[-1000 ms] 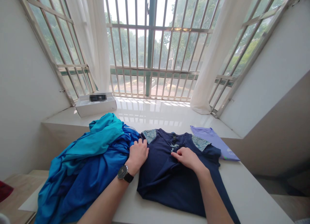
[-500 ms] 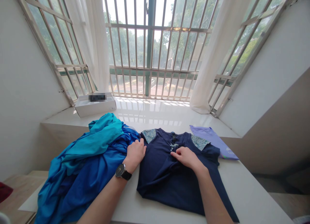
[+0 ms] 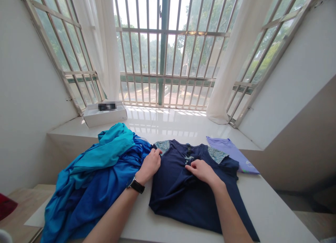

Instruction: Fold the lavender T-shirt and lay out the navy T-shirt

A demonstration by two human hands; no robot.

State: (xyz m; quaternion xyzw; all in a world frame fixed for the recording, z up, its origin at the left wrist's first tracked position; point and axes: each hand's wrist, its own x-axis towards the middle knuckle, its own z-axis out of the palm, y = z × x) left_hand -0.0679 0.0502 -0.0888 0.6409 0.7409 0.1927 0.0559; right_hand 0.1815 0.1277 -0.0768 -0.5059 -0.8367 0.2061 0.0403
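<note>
Done: navy T-shirt (image 3: 178, 197) lay flat, sleeves out of sight, on the white bench (image 3: 265, 215) | Left: bunched blue cloth (image 3: 91, 173) touching it, unfolded | Right: lilac shirt (image 3: 231, 153) just beside it | left grip (image 3: 150, 166) curled at its collar edge, clench unclear | right grip (image 3: 202, 172) rested mid-chest on it, clench unclear

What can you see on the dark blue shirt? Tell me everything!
The dark navy T-shirt lies slightly rumpled on a white table, its collar facing away from the person. Grey-teal paisley patches sit on both sides of the neck, above a dark strip and a small pale print. It looks like soft knit fabric. The left hand presses near one patch; the right hand rests on the chest. Bright blue cloth touches its left side, lilac cloth its right shoulder.
</note>
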